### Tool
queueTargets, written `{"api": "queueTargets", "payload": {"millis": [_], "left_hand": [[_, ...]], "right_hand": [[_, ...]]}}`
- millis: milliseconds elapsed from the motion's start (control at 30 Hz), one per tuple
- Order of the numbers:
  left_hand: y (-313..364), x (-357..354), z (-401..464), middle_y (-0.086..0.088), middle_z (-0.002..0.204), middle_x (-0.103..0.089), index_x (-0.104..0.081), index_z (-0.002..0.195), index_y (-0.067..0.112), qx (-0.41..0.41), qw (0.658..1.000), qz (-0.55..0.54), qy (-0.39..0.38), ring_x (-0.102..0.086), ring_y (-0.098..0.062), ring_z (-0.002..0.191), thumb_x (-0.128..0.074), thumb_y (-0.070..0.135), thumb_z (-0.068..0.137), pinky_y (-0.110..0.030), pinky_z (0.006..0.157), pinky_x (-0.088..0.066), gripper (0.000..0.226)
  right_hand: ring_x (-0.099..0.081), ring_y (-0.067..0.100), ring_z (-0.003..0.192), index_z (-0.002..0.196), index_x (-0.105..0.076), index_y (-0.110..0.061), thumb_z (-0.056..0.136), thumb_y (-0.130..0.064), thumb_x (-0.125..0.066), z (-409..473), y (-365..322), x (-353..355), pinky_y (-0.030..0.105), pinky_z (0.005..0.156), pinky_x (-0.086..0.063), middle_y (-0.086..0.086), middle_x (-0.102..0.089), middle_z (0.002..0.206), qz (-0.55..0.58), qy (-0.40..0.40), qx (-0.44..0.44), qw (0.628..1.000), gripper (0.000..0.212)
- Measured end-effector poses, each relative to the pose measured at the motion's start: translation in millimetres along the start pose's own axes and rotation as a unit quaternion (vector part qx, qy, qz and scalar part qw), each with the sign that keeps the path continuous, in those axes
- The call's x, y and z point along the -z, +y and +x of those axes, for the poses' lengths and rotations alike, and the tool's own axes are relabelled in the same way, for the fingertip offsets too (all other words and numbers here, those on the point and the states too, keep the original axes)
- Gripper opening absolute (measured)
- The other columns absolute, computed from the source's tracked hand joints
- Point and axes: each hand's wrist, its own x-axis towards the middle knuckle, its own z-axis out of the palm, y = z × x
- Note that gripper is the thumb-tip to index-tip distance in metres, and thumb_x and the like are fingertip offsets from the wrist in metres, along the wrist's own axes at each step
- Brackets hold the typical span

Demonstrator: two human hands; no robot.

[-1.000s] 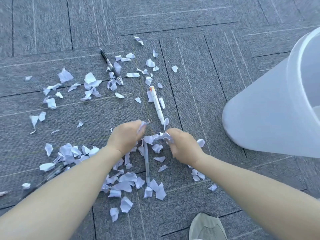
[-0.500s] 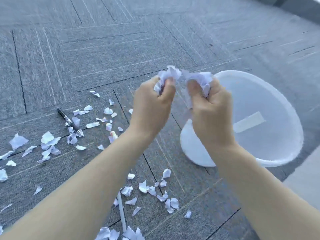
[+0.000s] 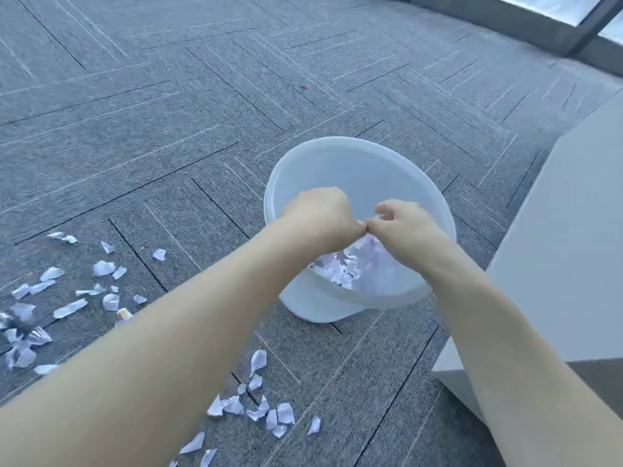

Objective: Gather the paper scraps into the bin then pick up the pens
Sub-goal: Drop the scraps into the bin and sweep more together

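Note:
A translucent white bin (image 3: 340, 153) stands on the grey carpet, with paper scraps (image 3: 350, 267) piled inside it. Both my hands hover over its mouth, thumbs touching. My left hand (image 3: 320, 214) is curled with its palm hidden, so I cannot see whether it holds anything. My right hand (image 3: 404, 227) has its fingers loosened and apart, with scraps directly beneath it. More scraps (image 3: 101, 267) lie on the floor to the left, and others (image 3: 266, 412) lie in front of the bin. The orange-tipped end of a white pen (image 3: 123, 314) shows beside my left forearm.
A pale grey cabinet block (image 3: 566, 237) stands close to the bin's right. A window frame (image 3: 573, 25) runs along the far right corner. Something dark and blurred (image 3: 20, 328) lies among the scraps at the left edge.
My hands scooped a bunch of scraps off the floor, lifted them and carried them right over the bin. The bunch no longer shows above my fingers; scraps now sit below my hands in the bin.

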Motion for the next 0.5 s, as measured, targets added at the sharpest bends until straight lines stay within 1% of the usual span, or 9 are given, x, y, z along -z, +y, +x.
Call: {"api": "queueTargets", "payload": {"millis": [33,67,133,167,233,300,333,400,500], "left_hand": [[-2.8,0.9,-0.1,-0.015,0.080,-0.062,-0.061,0.072,0.015,-0.005,1.000,0.005,0.002,-0.052,-0.023,0.067,-0.057,0.044,0.081,-0.030,0.052,-0.039,0.030],[-6.1,1.4,-0.2,-0.014,0.092,-0.065,-0.065,0.086,0.014,-0.012,1.000,-0.004,0.010,-0.056,-0.025,0.079,-0.059,0.045,0.080,-0.033,0.061,-0.046,0.032],[-12.5,4.6,-3.5,-0.008,0.111,-0.064,-0.066,0.106,0.010,-0.048,0.996,-0.051,0.051,-0.058,-0.025,0.102,-0.060,0.041,0.082,-0.034,0.086,-0.047,0.040],[-16.4,8.0,-9.0,-0.006,0.112,-0.064,-0.068,0.107,0.011,-0.077,0.988,-0.087,0.097,-0.058,-0.022,0.104,-0.060,0.037,0.084,-0.031,0.089,-0.045,0.036],[-31.8,19.5,-27.6,-0.001,0.096,-0.066,-0.072,0.096,0.016,-0.131,0.952,-0.163,0.224,-0.062,-0.017,0.089,-0.058,0.028,0.085,-0.029,0.080,-0.048,0.021],[-64.6,28.2,-51.1,0.003,0.082,-0.062,-0.071,0.086,0.016,-0.144,0.919,-0.198,0.309,-0.059,-0.011,0.072,-0.057,0.022,0.086,-0.028,0.067,-0.048,0.015],[-87.1,30.1,-64.7,0.003,0.081,-0.061,-0.069,0.085,0.015,-0.133,0.916,-0.189,0.327,-0.057,-0.010,0.069,-0.056,0.022,0.086,-0.027,0.064,-0.047,0.015],[-142.8,24.4,-96.1,0.004,0.081,-0.060,-0.068,0.085,0.015,-0.083,0.924,-0.154,0.339,-0.055,-0.010,0.068,-0.053,0.021,0.087,-0.029,0.062,-0.048,0.016],[-240.2,-10.7,-159.3,0.004,0.085,-0.060,-0.066,0.087,0.016,0.049,0.942,-0.119,0.311,-0.056,-0.013,0.075,-0.052,0.021,0.087,-0.037,0.069,-0.050,0.015]], "right_hand": [[-0.053,0.022,0.121,0.136,-0.051,-0.016,0.089,-0.030,-0.058,-0.9,-2.5,1.8,0.040,0.102,-0.042,0.004,-0.052,0.139,0.002,0.003,-0.008,1.000,0.050],[-0.050,0.021,0.125,0.140,-0.047,-0.017,0.088,-0.030,-0.058,-2.5,-6.2,2.5,0.041,0.105,-0.040,0.003,-0.047,0.144,0.007,0.017,-0.004,1.000,0.054],[-0.051,0.019,0.125,0.136,-0.051,-0.019,0.087,-0.028,-0.056,-8.6,-18.0,2.3,0.041,0.105,-0.040,0.000,-0.051,0.141,0.010,0.068,0.036,0.997,0.050],[-0.055,0.017,0.120,0.131,-0.057,-0.020,0.088,-0.025,-0.056,-14.2,-25.0,0.9,0.039,0.102,-0.043,-0.002,-0.058,0.134,0.022,0.105,0.077,0.991,0.044],[-0.063,0.011,0.098,0.115,-0.066,-0.021,0.090,-0.020,-0.056,-32.7,-45.9,-4.9,0.027,0.090,-0.048,-0.007,-0.068,0.113,0.079,0.173,0.174,0.966,0.027],[-0.061,0.002,0.076,0.099,-0.068,-0.023,0.090,-0.018,-0.057,-53.6,-70.3,-19.8,0.015,0.071,-0.046,-0.011,-0.067,0.090,0.133,0.188,0.262,0.937,0.015],[-0.060,0.002,0.071,0.094,-0.068,-0.024,0.090,-0.018,-0.057,-62.8,-83.3,-32.4,0.011,0.065,-0.043,-0.012,-0.064,0.084,0.151,0.169,0.300,0.927,0.013],[-0.059,0.006,0.071,0.089,-0.068,-0.023,0.088,-0.017,-0.057,-77.4,-106.1,-69.7,0.012,0.065,-0.043,-0.010,-0.063,0.082,0.148,0.097,0.372,0.911,0.013],[-0.058,0.012,0.074,0.090,-0.069,-0.018,0.087,-0.009,-0.058,-94.4,-134.1,-144.3,0.027,0.069,-0.049,-0.005,-0.064,0.087,0.108,-0.058,0.456,0.882,0.015]]}}
